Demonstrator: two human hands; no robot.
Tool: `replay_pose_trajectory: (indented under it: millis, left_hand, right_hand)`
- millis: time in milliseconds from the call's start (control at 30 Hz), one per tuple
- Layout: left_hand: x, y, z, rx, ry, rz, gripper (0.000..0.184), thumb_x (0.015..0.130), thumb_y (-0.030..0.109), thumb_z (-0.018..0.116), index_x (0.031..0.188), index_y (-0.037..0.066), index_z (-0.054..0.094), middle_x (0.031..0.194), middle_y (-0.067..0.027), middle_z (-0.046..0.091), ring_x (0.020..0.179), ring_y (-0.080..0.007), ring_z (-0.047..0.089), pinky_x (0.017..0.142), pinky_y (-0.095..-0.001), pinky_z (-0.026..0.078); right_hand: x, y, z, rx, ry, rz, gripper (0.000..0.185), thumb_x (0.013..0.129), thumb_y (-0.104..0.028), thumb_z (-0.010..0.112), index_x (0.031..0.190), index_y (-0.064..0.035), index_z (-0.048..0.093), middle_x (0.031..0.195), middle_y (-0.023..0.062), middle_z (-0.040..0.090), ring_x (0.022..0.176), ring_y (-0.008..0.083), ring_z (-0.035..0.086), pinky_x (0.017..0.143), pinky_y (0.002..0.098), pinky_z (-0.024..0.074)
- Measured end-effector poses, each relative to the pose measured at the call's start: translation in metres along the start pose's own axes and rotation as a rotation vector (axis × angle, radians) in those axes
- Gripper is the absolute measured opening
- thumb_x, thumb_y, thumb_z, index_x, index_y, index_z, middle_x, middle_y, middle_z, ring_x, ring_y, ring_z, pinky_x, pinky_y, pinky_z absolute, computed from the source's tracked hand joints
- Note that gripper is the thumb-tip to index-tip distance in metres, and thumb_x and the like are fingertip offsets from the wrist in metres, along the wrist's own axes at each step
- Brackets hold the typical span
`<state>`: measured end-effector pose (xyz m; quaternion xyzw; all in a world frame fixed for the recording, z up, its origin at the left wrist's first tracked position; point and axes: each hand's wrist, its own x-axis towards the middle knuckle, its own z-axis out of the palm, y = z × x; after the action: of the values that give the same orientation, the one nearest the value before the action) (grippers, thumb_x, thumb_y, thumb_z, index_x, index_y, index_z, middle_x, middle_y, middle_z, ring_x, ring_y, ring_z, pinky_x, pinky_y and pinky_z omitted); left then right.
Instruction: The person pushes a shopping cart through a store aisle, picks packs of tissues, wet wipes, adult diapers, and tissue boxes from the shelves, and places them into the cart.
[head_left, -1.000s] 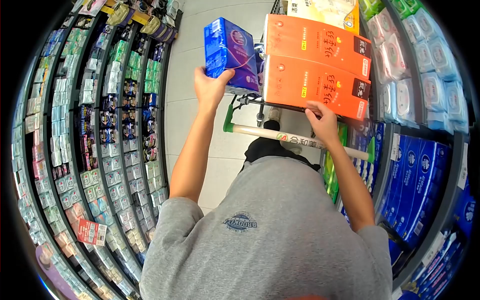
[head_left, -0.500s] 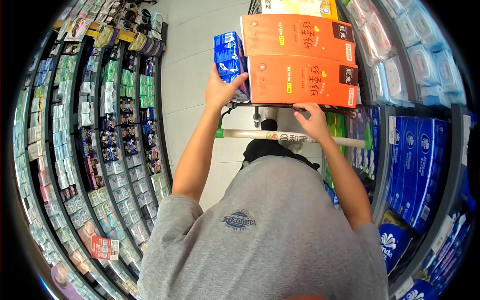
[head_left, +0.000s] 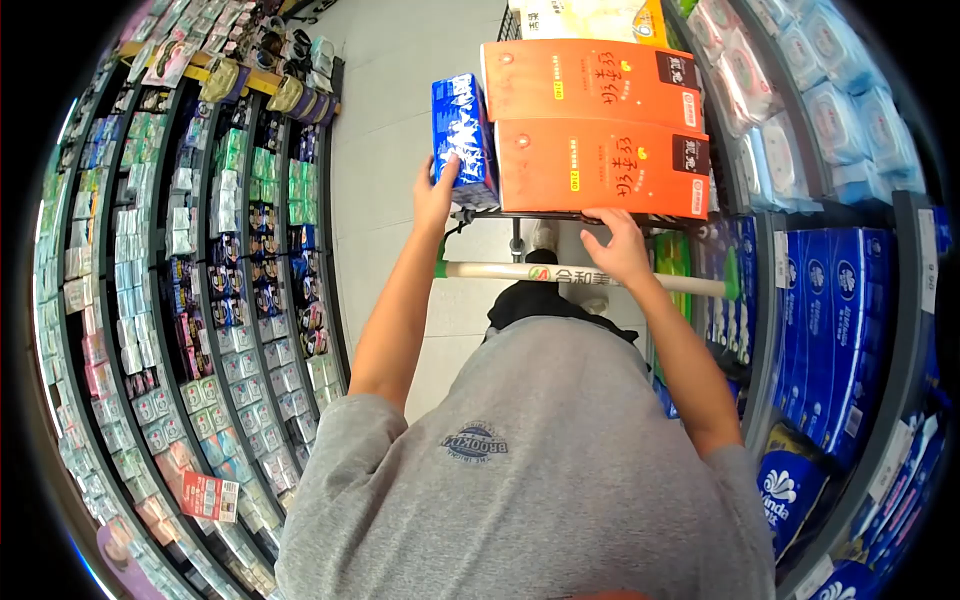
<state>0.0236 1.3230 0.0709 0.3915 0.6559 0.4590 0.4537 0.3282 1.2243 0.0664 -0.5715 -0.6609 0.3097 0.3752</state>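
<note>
In the head view, my left hand [head_left: 435, 192] grips the lower left corner of a blue printed pack [head_left: 462, 125], its thumb over the front and its fingers along the side. The pack sits tilted at the left end of a shopping cart [head_left: 540, 213], against two large orange boxes [head_left: 600, 165] lying one above the other. My right hand [head_left: 615, 247] rests at the cart's near rim, just below the lower orange box. Its fingers are extended and its thumb stands apart. Below both hands runs the pale cart handle [head_left: 590, 275].
A white and yellow pack [head_left: 590, 20] lies at the cart's far end. Hanging small goods fill the left shelf [head_left: 215, 290]. On the right shelf stand wipes packs [head_left: 835, 120] and blue tissue packs [head_left: 830, 320]. Grey floor tiles [head_left: 385, 120] run along the aisle.
The blue pack has turned, and its barcode no longer shows. My left hand has shifted down its left side, the thumb leaving the right edge. My right hand stays at the rim.
</note>
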Motion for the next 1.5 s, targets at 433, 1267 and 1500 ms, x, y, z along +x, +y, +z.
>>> replay_pose_trajectory:
  millis: [433, 1267, 1500]
  left_hand:
    - [-0.072, 0.059, 0.045, 0.469, 0.225, 0.830, 0.053, 0.080, 0.018, 0.073, 0.124, -0.003, 0.052, 0.132, -0.0273, 0.049, 0.124, -0.0401, 0.046, 0.106, -0.0453, 0.034]
    - [-0.282, 0.260, 0.324, -0.090, -1.052, 1.417, 0.030, 0.081, 0.001, 0.067, 0.111, 0.001, 0.064, 0.123, -0.0163, 0.061, 0.107, -0.0272, 0.061, 0.084, -0.0333, 0.051]
    - [-0.354, 0.313, 0.349, -0.360, -1.272, 1.352, 0.034, 0.084, 0.002, 0.066, 0.117, 0.001, 0.060, 0.125, -0.0145, 0.058, 0.112, -0.0243, 0.059, 0.092, -0.0335, 0.049]
  right_hand:
    - [-0.040, -0.026, -0.016, -0.060, 0.317, -0.086, 0.019, 0.076, -0.004, 0.067, 0.095, -0.0040, 0.068, 0.107, 0.0122, 0.066, 0.104, 0.0314, 0.059, 0.091, 0.0392, 0.0482]
    - [-0.170, -0.153, -0.284, -0.048, 1.304, -0.163, 0.021, 0.088, -0.001, 0.063, 0.109, 0.0002, 0.064, 0.107, 0.0098, 0.067, 0.096, 0.0150, 0.063, 0.084, 0.0276, 0.0500]
    - [-0.217, -0.203, -0.319, -0.181, 1.579, -0.414, 0.025, 0.089, 0.007, 0.057, 0.114, 0.0071, 0.057, 0.115, 0.0173, 0.062, 0.107, 0.0226, 0.061, 0.088, 0.0305, 0.0510]
